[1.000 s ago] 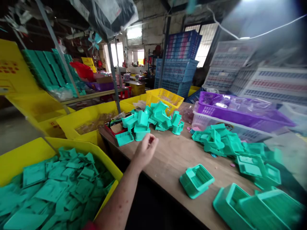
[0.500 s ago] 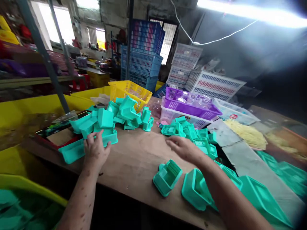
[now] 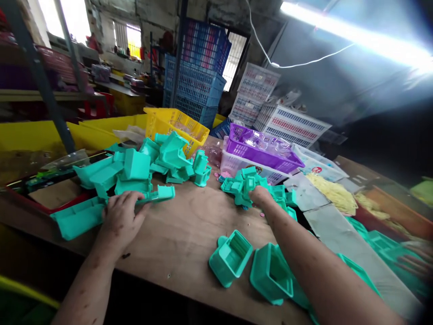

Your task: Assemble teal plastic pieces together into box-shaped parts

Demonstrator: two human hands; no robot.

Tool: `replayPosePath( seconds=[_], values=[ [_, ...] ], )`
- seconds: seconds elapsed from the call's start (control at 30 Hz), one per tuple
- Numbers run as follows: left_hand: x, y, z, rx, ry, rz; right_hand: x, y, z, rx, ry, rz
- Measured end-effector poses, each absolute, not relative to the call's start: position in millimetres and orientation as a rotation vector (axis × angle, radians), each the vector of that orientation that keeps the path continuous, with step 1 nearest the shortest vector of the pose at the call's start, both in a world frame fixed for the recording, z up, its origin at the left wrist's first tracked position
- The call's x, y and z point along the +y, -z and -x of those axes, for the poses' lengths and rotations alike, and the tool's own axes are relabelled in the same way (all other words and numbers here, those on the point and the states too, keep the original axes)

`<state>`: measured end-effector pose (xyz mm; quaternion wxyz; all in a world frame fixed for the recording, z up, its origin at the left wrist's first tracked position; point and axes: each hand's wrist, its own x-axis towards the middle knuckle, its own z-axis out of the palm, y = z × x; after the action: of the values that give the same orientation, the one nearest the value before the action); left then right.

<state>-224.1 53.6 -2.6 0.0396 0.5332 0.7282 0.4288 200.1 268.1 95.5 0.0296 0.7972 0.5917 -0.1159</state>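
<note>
On the left, my left hand (image 3: 123, 216) has its fingers closed on a long teal plastic part (image 3: 162, 193), at the front of a heap of larger teal plastic parts (image 3: 135, 164). My right hand (image 3: 261, 197) reaches across to a pile of smaller teal plastic pieces (image 3: 233, 186). Its fingers pinch a small teal plastic piece (image 3: 249, 184) at the pile's near side; the fingertips are partly hidden. Closer to me, a hollow teal box-shaped part (image 3: 232, 259) rests on the wooden table (image 3: 176, 243). Beside it, another teal box-shaped part (image 3: 270, 273) lies partly under my right forearm.
Behind the piles are a yellow basket (image 3: 176, 128) and a purple basket (image 3: 264, 146) of clear plastic pieces, the purple one on a white bin (image 3: 243, 166). Pale yellow strips (image 3: 331, 194) lie to the right. Another person's hand (image 3: 416, 259) shows at the right edge.
My left hand has closed on a long teal part from the heap. My right hand has moved forward into the small-piece pile and pinched a piece. The view has shifted slightly.
</note>
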Motion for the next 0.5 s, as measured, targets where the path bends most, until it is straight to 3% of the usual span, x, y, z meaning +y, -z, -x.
replayPosePath(
  seconds=[0.13,0.3,0.5],
  values=[
    [50,-6,216,1.998,-1.491,-1.525,271,-111,-209,1.750,0.494,-2.575],
    [46,-25,190,1.745,-1.728,-1.267,260,-170,-223,1.854,0.705,-2.704],
    [20,-74,132,1.380,-1.773,-1.021,169,-224,-229,2.433,1.361,-2.490]
  ],
)
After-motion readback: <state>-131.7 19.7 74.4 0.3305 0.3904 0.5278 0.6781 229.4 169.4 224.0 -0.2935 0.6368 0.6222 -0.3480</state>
